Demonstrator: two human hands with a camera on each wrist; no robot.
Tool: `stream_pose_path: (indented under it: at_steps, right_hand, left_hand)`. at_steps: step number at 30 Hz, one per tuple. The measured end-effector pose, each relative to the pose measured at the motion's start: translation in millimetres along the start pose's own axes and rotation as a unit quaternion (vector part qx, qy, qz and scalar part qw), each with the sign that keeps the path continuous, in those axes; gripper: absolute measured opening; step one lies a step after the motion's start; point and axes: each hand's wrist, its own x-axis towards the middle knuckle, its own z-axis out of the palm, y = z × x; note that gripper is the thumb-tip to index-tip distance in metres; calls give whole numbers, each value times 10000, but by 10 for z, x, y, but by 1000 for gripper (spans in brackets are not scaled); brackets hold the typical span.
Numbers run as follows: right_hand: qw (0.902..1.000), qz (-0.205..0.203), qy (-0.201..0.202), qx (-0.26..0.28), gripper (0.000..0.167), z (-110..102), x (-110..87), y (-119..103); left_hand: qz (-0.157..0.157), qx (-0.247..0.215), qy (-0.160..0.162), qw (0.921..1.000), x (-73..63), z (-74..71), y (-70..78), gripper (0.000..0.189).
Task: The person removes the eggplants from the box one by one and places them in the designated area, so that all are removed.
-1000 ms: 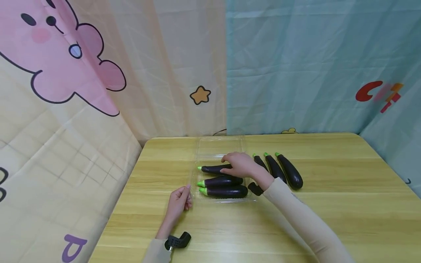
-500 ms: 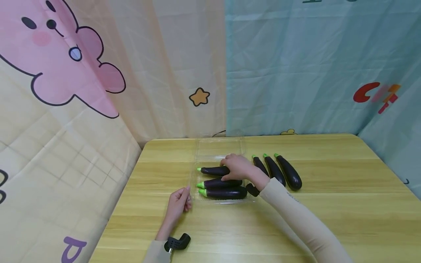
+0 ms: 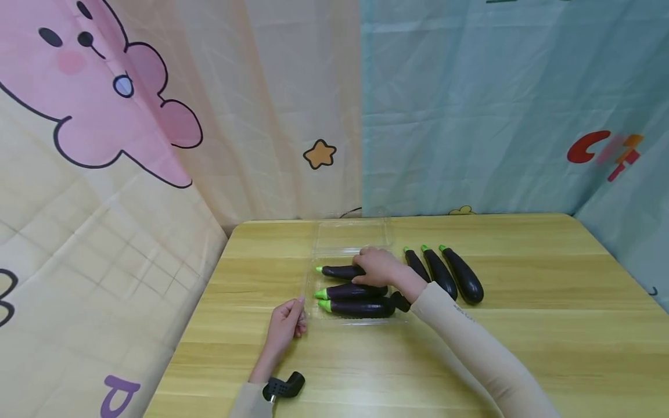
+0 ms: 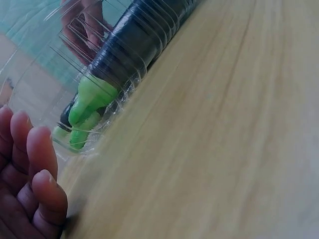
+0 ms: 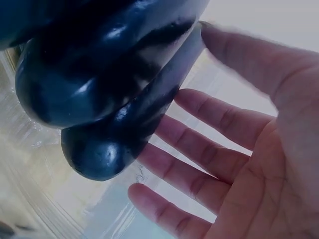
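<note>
Three dark purple eggplants with green stems lie side by side in a clear plastic clamshell container (image 3: 355,323): a far eggplant (image 3: 337,271), a middle eggplant (image 3: 350,291) and a near eggplant (image 3: 360,307). My right hand (image 3: 384,268) reaches over the far one. In the right wrist view its fingers (image 5: 199,149) are spread and nearly straight, with fingertips against an eggplant (image 5: 104,152); the thumb tip touches higher up. My left hand (image 3: 284,322) holds the container's left edge between thumb and fingers. Its thumb is hidden in the left wrist view.
Right of the container, three more eggplants (image 3: 462,276) lie on the wooden table (image 3: 549,325), partly behind my right forearm. The container's open lid (image 3: 351,233) lies toward the table's back edge. A printed curtain (image 3: 444,116) hangs behind the table.
My right hand has shifted slightly nearer, and its thumb has slid from on top of the far eggplant to the gap before the middle one. The left hand stays put.
</note>
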Motion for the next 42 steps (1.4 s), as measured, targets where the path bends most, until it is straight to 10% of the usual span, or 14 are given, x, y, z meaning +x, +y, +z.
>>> stream_pose_path:
  at_steps: [34,42]
  right_hand:
    - [9992,191,256,-238,17,91,36,-36]
    - [9995,220,-202,-35,20,113,59,-18]
  left_hand:
    - [36,131,-43,9999,5,7,6,45]
    - [-59,145,-60,9999,-14,9,23,44]
